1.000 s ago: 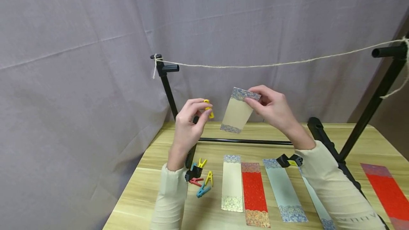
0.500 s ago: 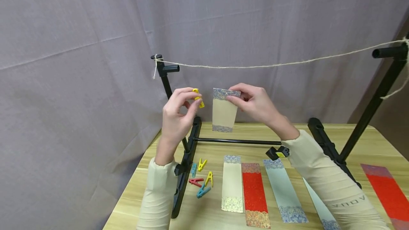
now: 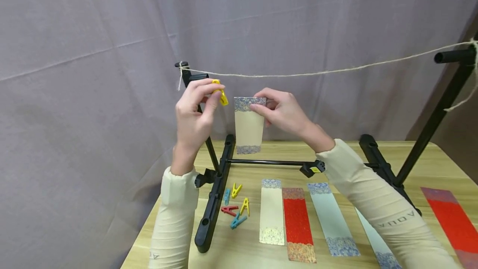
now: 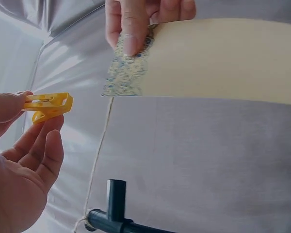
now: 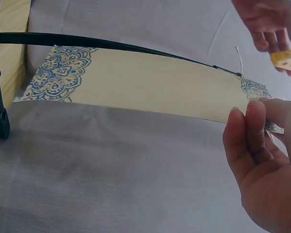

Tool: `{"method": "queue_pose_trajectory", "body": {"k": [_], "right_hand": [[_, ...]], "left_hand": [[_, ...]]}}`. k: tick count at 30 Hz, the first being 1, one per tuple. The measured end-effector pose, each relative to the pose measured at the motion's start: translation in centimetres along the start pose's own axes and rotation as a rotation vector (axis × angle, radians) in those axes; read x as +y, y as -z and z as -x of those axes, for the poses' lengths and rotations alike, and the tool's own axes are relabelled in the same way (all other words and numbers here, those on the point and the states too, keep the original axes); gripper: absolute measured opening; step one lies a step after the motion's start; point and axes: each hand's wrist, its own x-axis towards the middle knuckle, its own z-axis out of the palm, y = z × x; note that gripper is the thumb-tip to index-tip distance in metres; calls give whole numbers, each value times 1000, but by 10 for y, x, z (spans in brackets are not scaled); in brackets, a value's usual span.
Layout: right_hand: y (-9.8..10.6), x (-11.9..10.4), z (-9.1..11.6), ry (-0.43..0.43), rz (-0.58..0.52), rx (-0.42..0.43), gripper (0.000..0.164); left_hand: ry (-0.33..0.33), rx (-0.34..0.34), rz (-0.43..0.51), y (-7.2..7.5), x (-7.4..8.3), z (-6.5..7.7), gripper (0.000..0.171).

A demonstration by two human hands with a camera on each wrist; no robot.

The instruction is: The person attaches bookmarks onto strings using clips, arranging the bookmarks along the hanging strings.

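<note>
In the head view my left hand (image 3: 196, 113) pinches a yellow clothespin (image 3: 221, 93) between thumb and fingers, a little below the string. The left wrist view shows the same clothespin (image 4: 49, 104) side-on. My right hand (image 3: 281, 109) pinches a cream card (image 3: 248, 130) with blue lace-pattern ends by its top right corner. The card hangs upright below the string (image 3: 261, 75), its top edge apart from it. In the right wrist view the card (image 5: 150, 85) stretches away from the fingers, and part of its top end is hidden behind them.
A black frame (image 3: 214, 202) carries the string between two posts. On the wooden table (image 3: 179, 223) lie several clothespins (image 3: 237, 221), another cream card (image 3: 271, 215), a red card (image 3: 298, 223), pale blue cards (image 3: 330, 217) and a red card (image 3: 449, 219) far right.
Both hands have moved left and upward toward the string, the left with the yellow clothespin, the right with the cream card. The card has swung from tilted to nearly upright.
</note>
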Motion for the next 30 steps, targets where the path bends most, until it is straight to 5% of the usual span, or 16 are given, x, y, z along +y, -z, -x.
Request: {"method": "queue_pose_trajectory", "body": {"k": [5,9,19,24,30], "right_hand": [[-3,-1,-7,-3,33,6,17],[-8,2,-12,-20,19,-7,16],[-19,6,-26,-63,40,-58,15],[-23,4,-33,-74,16,-79,13],[-29,5,-40,-88,28,-59,16]], "left_hand": [[-4,7,-40,2,0,-18,12],[60,30,-78,3,-1,-29,12],[209,25,167,4,-4,-51,14],[261,50,233,7,-8,-65,31],[387,-27,135,10,-11,-72,39]]}}
